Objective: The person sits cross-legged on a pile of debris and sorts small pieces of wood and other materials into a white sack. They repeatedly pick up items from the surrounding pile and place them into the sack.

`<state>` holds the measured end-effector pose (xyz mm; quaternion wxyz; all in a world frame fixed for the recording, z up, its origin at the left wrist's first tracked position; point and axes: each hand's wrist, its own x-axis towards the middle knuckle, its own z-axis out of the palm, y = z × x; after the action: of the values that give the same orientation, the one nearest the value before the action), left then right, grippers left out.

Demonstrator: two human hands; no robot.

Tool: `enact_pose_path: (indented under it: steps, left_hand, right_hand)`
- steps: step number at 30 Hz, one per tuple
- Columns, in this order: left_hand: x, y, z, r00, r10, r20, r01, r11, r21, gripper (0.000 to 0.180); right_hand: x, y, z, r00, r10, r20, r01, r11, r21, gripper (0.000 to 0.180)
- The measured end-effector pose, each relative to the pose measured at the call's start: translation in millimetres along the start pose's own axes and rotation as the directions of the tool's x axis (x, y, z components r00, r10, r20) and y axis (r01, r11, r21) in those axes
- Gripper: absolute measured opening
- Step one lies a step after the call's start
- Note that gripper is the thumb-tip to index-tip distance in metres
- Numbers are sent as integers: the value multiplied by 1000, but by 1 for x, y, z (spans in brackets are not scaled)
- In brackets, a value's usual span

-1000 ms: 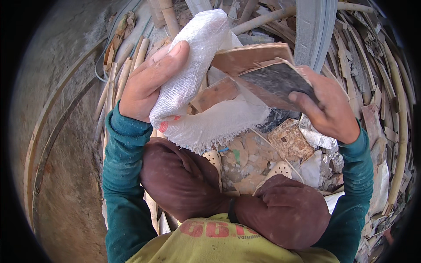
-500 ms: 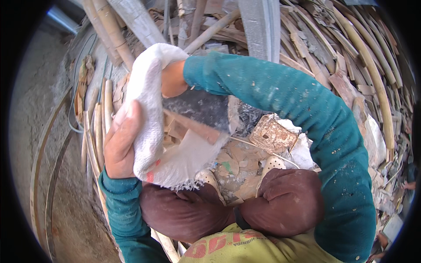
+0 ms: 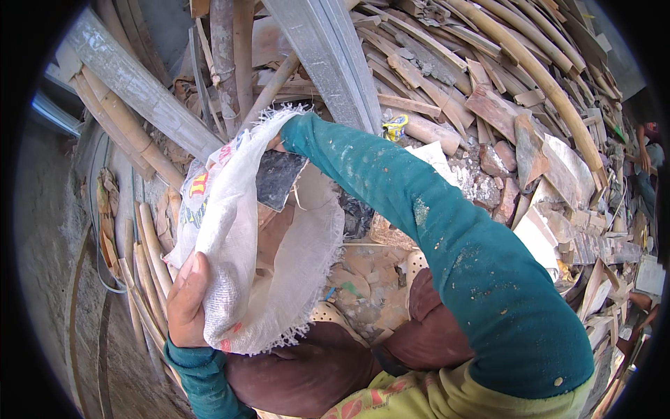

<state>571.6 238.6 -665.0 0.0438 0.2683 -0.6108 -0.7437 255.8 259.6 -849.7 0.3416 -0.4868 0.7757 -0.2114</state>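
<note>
A white woven sack (image 3: 230,244) with a frayed rim and coloured print hangs in front of me, its mouth spread. My left hand (image 3: 188,300) grips the rolled near-left side of the rim, thumb along the outside. At the far side of the mouth is my right hand (image 3: 277,144), of which only a sliver near the cuff shows; the sack hides its fingers. Below that wrist, a dark flat piece (image 3: 279,180) shows in the mouth, with brownish flat pieces (image 3: 274,234) under it. I cannot tell whether my right hand touches the dark piece.
Bamboo poles (image 3: 115,129) and a grey metal channel (image 3: 328,59) lean beyond the sack. Wood strips (image 3: 447,77) and rubble (image 3: 488,174) lie piled to the right. Scraps cover the ground near my perforated shoes (image 3: 335,320). Another person (image 3: 649,153) is at the far right edge.
The sack's far rim has risen and unfolded, showing its printed side. The dark piece now sits further left in view. My left hand sits lower in the picture, and the view has shifted right.
</note>
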Motion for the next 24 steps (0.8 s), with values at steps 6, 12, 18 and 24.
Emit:
enact_pose_path:
  steps: [6,12,18,24]
  left_hand:
    - [6,-16,13,938,336,-88,-280,881,381,44]
    - [13,-25,0,905,419,-71,-394,891,227,43]
    - [29,-28,-26,811,577,-96,-458,729,508,46]
    - [45,-24,-21,883,410,-228,-377,910,175,50]
  right_hand:
    - [26,-41,85,976,41,-212,-24,996,84,66]
    - [59,-93,166,823,215,-525,-69,957,283,67]
    - [37,-91,155,754,183,-630,-137,983,122,60]
    - [-106,29,3,770,-633,85,459,641,615,53]
